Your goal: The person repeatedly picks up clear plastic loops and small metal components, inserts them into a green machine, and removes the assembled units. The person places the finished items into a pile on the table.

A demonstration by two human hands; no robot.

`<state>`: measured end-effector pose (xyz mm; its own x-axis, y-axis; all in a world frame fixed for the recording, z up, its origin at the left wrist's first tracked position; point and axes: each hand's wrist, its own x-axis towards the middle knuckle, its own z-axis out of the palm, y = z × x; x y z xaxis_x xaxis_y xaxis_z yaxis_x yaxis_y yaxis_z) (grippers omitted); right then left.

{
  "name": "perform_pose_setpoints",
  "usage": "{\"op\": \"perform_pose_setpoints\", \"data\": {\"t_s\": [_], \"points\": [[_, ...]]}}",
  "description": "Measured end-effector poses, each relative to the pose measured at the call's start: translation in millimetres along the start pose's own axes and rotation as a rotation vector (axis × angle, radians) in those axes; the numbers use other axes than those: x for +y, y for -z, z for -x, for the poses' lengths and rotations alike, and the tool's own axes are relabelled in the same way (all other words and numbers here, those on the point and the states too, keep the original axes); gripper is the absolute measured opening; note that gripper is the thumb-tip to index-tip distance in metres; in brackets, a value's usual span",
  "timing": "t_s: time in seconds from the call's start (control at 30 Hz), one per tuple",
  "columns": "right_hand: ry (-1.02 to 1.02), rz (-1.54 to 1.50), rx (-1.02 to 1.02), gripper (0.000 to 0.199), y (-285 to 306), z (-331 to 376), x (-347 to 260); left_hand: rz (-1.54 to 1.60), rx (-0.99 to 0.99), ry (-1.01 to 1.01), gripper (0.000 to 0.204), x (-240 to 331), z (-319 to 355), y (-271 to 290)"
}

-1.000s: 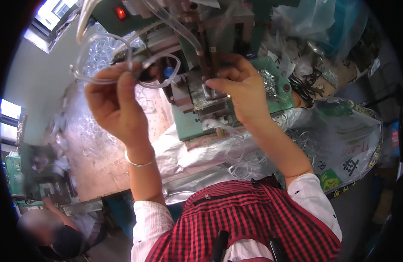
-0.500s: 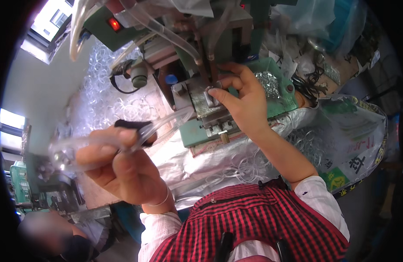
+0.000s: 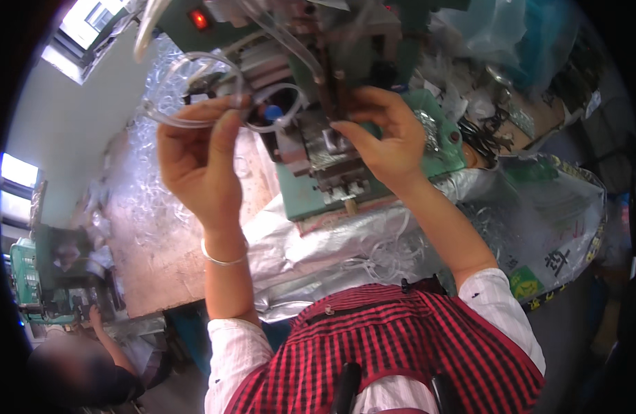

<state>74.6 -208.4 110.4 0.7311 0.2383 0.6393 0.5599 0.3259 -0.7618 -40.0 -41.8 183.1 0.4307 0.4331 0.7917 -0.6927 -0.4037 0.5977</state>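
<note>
My left hand [image 3: 201, 162] is raised left of the bench machine, thumb and fingers pinched on a looped length of clear plastic tubing [image 3: 180, 123]. One loop stands above the fingers and another reaches right, in front of a blue knob [image 3: 272, 112]. At the machine, my right hand [image 3: 394, 148] is closed, thumb and index finger meeting at the metal fixture [image 3: 332, 141], just beside the upright tool. What its fingertips hold, if anything, is too small to make out. Under the fixture lies a green base [image 3: 301, 196].
A green tray [image 3: 452, 155] of small shiny metal pieces sits right of the fixture. Clear tubing rings [image 3: 149, 148] are heaped at left. Silver sheeting [image 3: 283, 241] covers the bench front. A large printed bag [image 3: 566, 207] hangs at right. Another person [image 3: 114, 359] works lower left.
My left hand has moved up and away from me with the tubing, toward the machine. A black item seen at its fingers earlier no longer shows. My right hand stays at the fixture.
</note>
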Motion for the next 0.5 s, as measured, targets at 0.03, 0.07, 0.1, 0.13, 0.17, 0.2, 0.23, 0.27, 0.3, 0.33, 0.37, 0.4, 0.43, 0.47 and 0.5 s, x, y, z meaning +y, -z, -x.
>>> {"op": "perform_pose_setpoints", "data": {"t_s": [0.03,0.07,0.1,0.13,0.17,0.2,0.23,0.27,0.3,0.33,0.37,0.4,0.43,0.47,0.5], "points": [[-0.011,-0.013,-0.010,0.049,-2,-2,-6,-0.011,-0.002,-0.008,0.021,0,-1,1],[-0.117,-0.083,0.026,0.047,-9,0,-17,-0.018,-0.011,-0.007,0.021,1,-1,2],[-0.274,-0.197,0.011,0.047,-4,0,-28,-0.025,-0.019,-0.007,0.021,1,0,2],[-0.428,-0.316,-0.003,0.047,1,-3,-39,-0.037,0.019,0.018,0.020,7,5,-2],[-0.579,-0.436,-0.014,0.046,5,-3,-46,-0.049,0.054,0.042,0.020,15,12,-6],[-0.558,-0.423,-0.030,0.049,6,4,-52,-0.074,-0.050,0.054,0.022,14,22,2],[-0.477,-0.295,-0.076,0.049,7,0,-54,-0.036,-0.137,-0.057,0.022,16,31,1],[-0.402,-0.166,-0.115,0.049,8,0,-54,-0.105,-0.155,-0.063,0.024,21,45,-7],[-0.327,-0.048,-0.153,0.048,8,0,-54,-0.271,-0.116,-0.078,0.025,13,68,3],[-0.169,0.264,-0.105,0.035,11,0,-36,-0.304,-0.208,-0.130,0.024,19,67,-2],[-0.134,0.304,-0.128,0.030,13,-1,-28,-0.327,-0.299,-0.179,0.025,25,66,-8],[-0.100,0.343,-0.150,0.025,14,-2,-22,-0.260,-0.246,-0.193,0.024,25,60,-10],[-0.081,0.387,-0.181,0.021,15,-1,-17,-0.192,-0.189,-0.190,0.024,24,59,-10],[-0.126,0.290,-0.138,0.017,9,0,-20,-0.131,-0.152,-0.191,0.023,29,43,-11],[-0.185,0.209,-0.121,0.016,7,3,-18,-0.122,-0.036,-0.064,0.019,31,34,-12]]}}
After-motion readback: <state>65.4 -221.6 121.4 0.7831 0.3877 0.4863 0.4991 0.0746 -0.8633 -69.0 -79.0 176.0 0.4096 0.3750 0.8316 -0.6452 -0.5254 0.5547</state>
